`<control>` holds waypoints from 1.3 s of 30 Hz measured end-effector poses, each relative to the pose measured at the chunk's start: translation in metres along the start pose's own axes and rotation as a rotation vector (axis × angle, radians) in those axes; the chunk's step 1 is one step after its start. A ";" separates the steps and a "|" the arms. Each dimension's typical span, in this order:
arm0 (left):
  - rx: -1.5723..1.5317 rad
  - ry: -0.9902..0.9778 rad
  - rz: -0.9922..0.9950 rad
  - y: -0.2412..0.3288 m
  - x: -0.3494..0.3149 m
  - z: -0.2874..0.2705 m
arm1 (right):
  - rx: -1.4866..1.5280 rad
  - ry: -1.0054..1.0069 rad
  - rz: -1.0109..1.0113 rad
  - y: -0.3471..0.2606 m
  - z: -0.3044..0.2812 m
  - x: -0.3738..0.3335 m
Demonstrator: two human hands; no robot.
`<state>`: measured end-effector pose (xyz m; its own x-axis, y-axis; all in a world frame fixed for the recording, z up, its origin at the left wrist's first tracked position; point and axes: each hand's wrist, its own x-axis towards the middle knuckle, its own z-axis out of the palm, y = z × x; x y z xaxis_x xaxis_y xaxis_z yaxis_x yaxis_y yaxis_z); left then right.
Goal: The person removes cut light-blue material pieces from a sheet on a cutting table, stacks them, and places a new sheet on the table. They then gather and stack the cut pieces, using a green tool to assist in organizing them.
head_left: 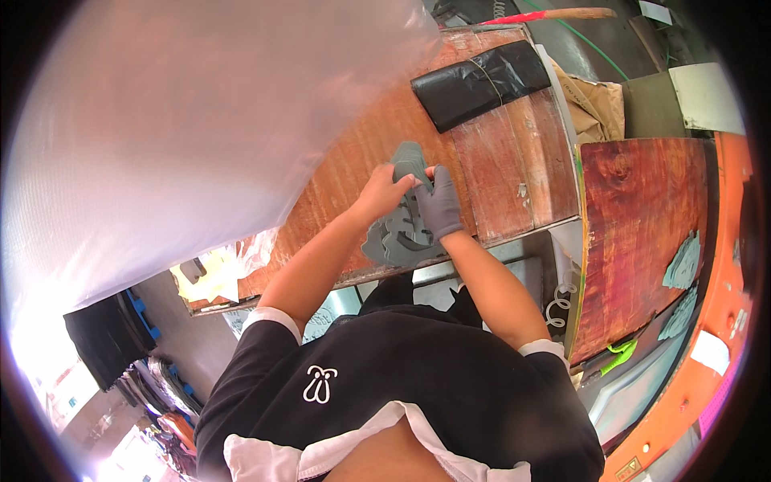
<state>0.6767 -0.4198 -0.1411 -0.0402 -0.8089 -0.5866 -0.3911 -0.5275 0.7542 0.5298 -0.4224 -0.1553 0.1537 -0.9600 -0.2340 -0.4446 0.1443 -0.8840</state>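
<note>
A grey-green flat cut piece (410,155) with layered, wavy edges, shaped somewhat like a shoe upper, is between my two hands above the wooden table. My bare left hand (384,193) pinches its left edge with thumb and fingers. On the other side my right hand (439,202), in a grey glove with bare fingertips, grips the piece near the same spot. Below them another part of grey-green material (393,241), with slots and a curved outline, lies at the table's near edge. Whether the two parts are joined is hidden by my hands.
A folded black plastic bundle (482,84) with a band round it lies at the table's (345,169) far side. Large translucent plastic sheeting (193,136) covers the left. Yellow paper (210,281) rests at the near left corner. A reddish wooden board (634,233) stands at right.
</note>
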 end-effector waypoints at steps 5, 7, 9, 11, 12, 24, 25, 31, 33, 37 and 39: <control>0.184 0.360 0.106 -0.005 -0.008 0.019 | -0.072 0.016 0.126 -0.001 0.003 0.011; 0.150 0.353 0.083 -0.005 -0.007 0.018 | -0.109 -0.023 0.146 -0.002 0.001 0.013; 0.116 0.297 0.044 -0.003 0.000 0.010 | -0.115 -0.071 0.122 -0.002 -0.002 0.015; -0.016 0.161 -0.018 0.000 0.006 0.002 | -0.108 -0.074 0.093 -0.003 -0.004 0.016; -0.083 0.086 -0.048 0.002 0.006 0.000 | -0.100 -0.075 0.071 -0.003 -0.006 0.015; 0.021 0.337 0.323 0.011 -0.059 0.022 | -0.083 -0.123 -0.136 -0.006 -0.024 -0.026; 0.013 0.401 0.363 0.012 -0.054 0.022 | -0.098 -0.143 -0.098 -0.008 -0.023 -0.021; 0.274 0.490 0.370 0.000 0.021 0.000 | -0.111 -0.019 -0.126 0.004 0.002 0.042; -0.081 0.205 0.089 -0.007 0.027 -0.009 | -0.344 0.045 -0.232 0.010 0.007 0.041; -0.195 0.097 0.088 -0.017 0.010 -0.005 | -0.117 -0.178 0.043 0.009 -0.003 0.024; -0.081 0.094 0.145 -0.017 0.005 -0.006 | 0.021 -0.361 0.114 0.001 -0.014 0.024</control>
<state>0.6886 -0.4161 -0.1556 -0.0034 -0.8964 -0.4432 -0.3125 -0.4200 0.8520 0.5207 -0.4487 -0.1559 0.4069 -0.7918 -0.4555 -0.4593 0.2536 -0.8513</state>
